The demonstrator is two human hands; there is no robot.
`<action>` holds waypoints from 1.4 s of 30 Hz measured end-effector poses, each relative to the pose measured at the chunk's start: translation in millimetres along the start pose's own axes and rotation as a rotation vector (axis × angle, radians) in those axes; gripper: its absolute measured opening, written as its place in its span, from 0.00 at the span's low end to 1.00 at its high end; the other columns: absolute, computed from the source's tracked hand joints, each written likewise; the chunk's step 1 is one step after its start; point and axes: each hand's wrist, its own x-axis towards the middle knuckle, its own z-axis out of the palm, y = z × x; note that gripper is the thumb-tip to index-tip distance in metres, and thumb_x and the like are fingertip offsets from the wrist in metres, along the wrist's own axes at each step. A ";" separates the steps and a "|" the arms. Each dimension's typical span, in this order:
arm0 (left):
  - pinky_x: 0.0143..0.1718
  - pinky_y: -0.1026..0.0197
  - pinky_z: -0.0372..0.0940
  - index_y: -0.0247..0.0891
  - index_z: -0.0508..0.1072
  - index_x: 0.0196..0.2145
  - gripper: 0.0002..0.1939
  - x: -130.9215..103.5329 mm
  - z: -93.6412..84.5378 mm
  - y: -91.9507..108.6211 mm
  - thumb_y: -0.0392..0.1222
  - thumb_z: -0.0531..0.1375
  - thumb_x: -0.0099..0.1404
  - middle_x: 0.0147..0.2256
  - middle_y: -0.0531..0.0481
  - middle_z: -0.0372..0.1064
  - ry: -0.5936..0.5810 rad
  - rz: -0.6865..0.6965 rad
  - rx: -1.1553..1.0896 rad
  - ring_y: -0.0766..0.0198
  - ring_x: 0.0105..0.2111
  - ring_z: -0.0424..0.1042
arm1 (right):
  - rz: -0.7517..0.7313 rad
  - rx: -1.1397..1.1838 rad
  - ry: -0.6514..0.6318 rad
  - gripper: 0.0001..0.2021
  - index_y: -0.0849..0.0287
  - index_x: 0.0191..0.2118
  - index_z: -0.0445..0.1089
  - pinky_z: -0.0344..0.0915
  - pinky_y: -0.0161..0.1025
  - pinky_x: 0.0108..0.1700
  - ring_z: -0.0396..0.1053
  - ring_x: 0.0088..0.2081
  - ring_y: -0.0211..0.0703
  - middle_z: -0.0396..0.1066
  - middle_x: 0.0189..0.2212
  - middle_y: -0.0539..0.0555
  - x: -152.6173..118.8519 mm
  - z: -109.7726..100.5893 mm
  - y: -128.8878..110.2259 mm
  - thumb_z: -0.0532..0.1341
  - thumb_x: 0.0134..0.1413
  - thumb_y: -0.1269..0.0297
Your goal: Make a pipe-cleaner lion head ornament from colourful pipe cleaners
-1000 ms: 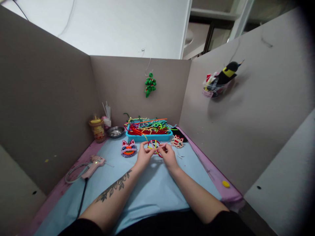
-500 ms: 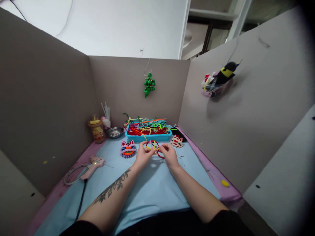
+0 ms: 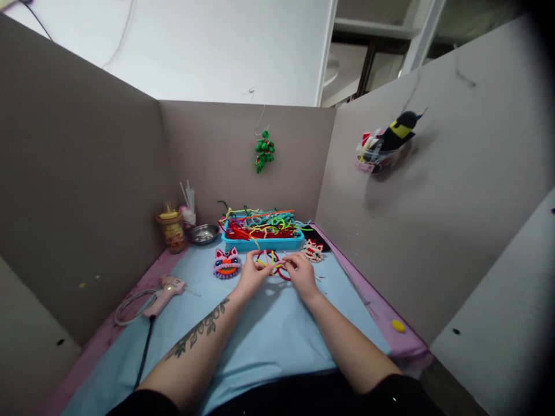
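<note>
Between my hands is a looped shape of red, yellow and pink pipe cleaners (image 3: 272,258), held just above the blue cloth. My left hand (image 3: 254,271) pinches its left side between thumb and fingers. On the other side, my right hand (image 3: 300,273) is closed with the fingertips on a pink pipe cleaner strand of the same shape. The fingers partly cover the joins. Left of my hands lies a purple and orange animal face of pipe cleaners (image 3: 226,264), and a cream and red one (image 3: 313,250) lies to the right.
A blue tray (image 3: 264,245) heaped with coloured pipe cleaners stands behind my hands. At the left are a pink glue gun (image 3: 165,296) with its cord, a metal bowl (image 3: 203,233) and a jar (image 3: 174,234). A yellow disc (image 3: 398,326) lies at the right edge.
My right fingers have shifted slightly along the pink strand, which now stretches between both hands. My left hand keeps its grip. The view has moved very slightly.
</note>
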 end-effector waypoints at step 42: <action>0.22 0.68 0.55 0.35 0.56 0.47 0.32 -3.4 0.9 2.4 0.46 0.66 0.49 0.19 0.60 0.64 -0.130 -0.040 -0.043 0.70 0.19 0.65 | 0.185 0.189 -0.010 0.05 0.58 0.30 0.69 0.64 0.37 0.34 0.66 0.29 0.41 0.69 0.27 0.51 -1.2 1.7 -2.2 0.58 0.48 0.63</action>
